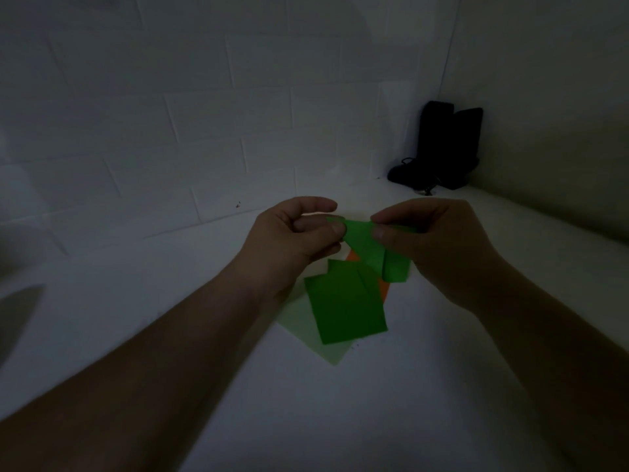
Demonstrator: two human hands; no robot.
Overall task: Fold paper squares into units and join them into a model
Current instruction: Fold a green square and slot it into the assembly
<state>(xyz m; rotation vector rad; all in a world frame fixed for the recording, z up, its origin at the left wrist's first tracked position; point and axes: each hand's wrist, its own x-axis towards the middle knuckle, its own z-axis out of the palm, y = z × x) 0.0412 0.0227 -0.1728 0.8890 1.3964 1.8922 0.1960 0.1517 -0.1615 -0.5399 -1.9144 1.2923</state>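
A partly folded green paper piece is held up above the white surface. My left hand pinches its left corner between thumb and fingers. My right hand pinches its upper right part with thumb and forefinger. Below them a folded green unit lies flat on the surface. It rests on a pale green square, and an orange paper peeks out from under both.
The white surface runs back to a white brick wall. A pair of black boots stands in the far right corner. The scene is dim.
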